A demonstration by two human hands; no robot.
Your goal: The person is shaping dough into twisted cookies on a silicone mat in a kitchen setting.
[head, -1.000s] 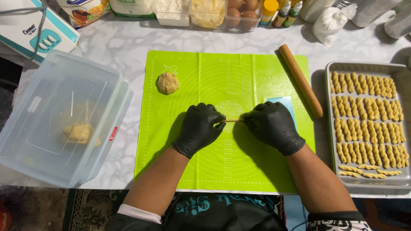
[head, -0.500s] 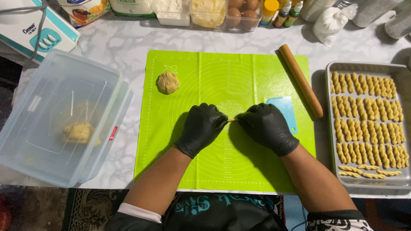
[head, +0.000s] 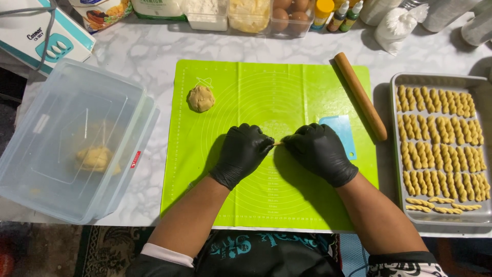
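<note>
Both hands, the left hand point(head: 242, 154) and right hand point(head: 320, 152), pinched a thin dough strand point(head: 277, 144) between them above the green mat point(head: 287, 92), and too hard a pull or twist could have snapped so slender a piece.

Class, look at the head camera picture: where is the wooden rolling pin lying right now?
The rolling pin lies slanted on the green mat's upper right edge, between the blue scraper and the baking tray.

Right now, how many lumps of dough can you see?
2 lumps: one dough ball on the green mat, one dough lump inside the clear tub. The hands may hide more.
</note>
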